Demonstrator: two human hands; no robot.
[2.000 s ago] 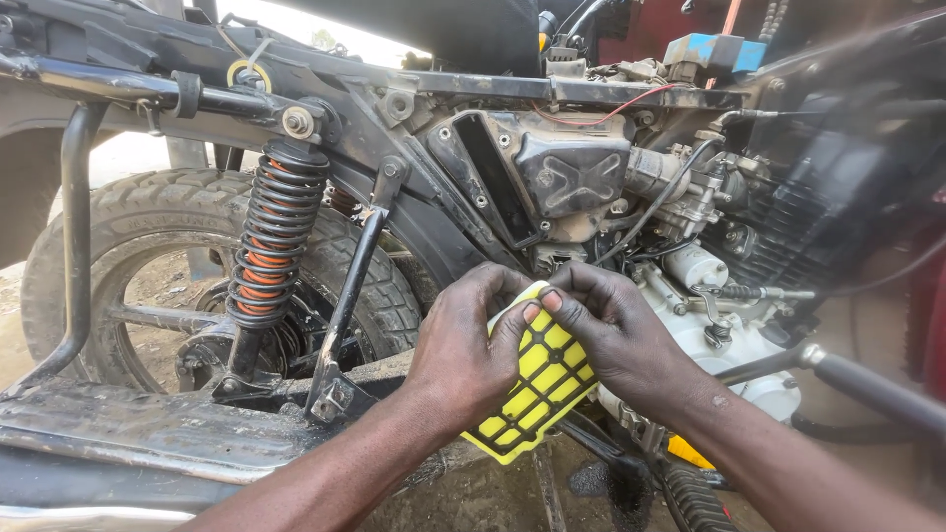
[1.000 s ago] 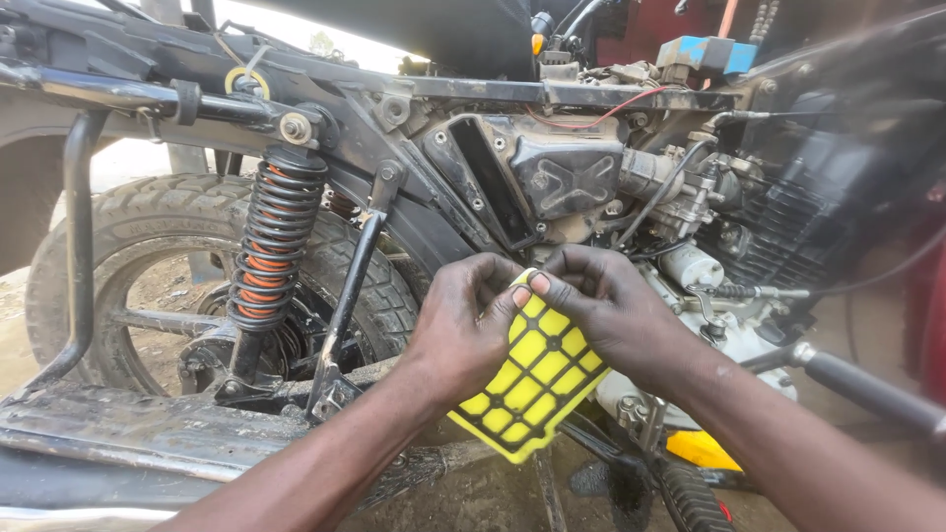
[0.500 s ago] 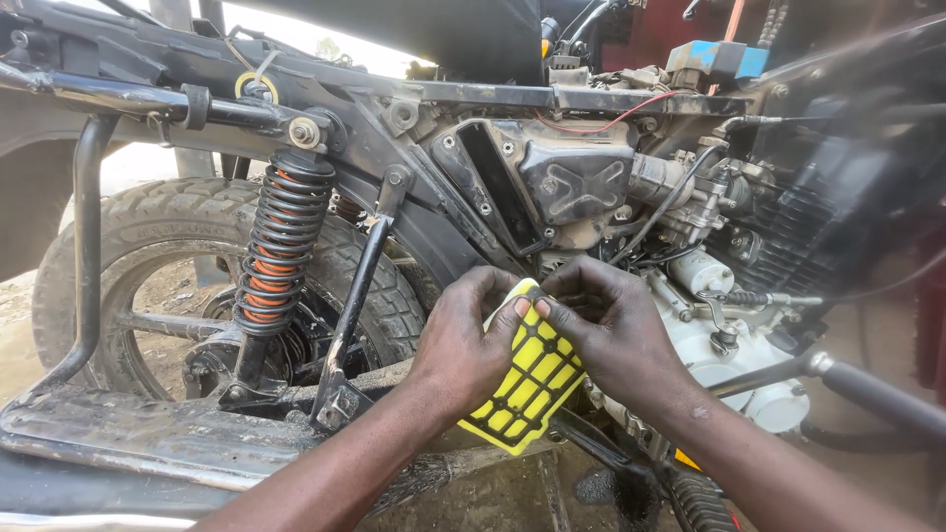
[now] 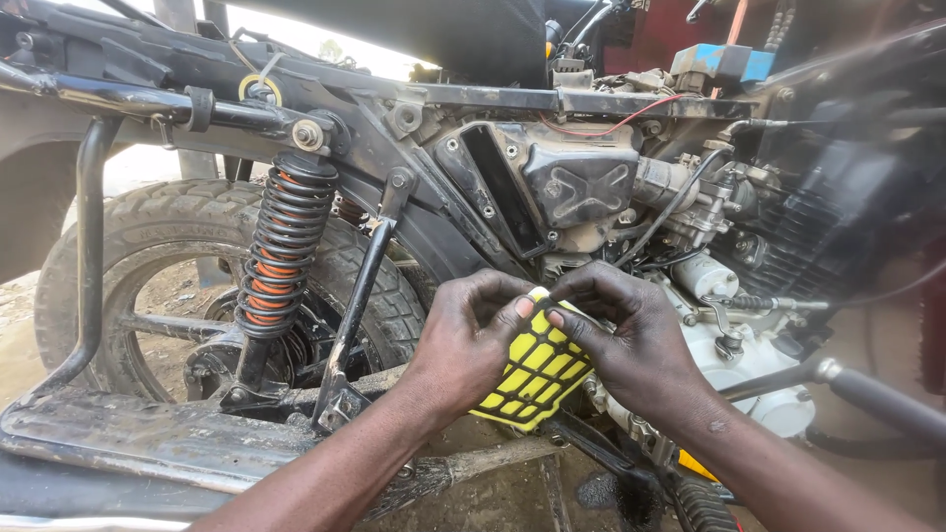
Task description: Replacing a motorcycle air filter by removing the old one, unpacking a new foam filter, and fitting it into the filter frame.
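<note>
A yellow filter pad (image 4: 537,372) with a black grid frame is held between both my hands in front of a stripped motorcycle. My left hand (image 4: 471,340) grips its left and upper edge with fingers curled. My right hand (image 4: 631,340) pinches the upper right edge, thumb on the face of the pad. Just above the hands sits the black air-box housing (image 4: 537,187) with an open rectangular slot on its left side. The pad's lower corner hangs free below my hands.
The rear wheel (image 4: 197,286) and a black-and-orange coil shock absorber (image 4: 281,246) stand at the left. The engine (image 4: 749,296) with hoses and a red wire fills the right. A dirty muffler (image 4: 148,433) runs along the bottom left, and a kick lever (image 4: 877,399) juts out lower right.
The yellow pad has been tilted and drawn in a little closer to the motorcycle frame. Both hands have kept their hold on it, shifting slightly upward.
</note>
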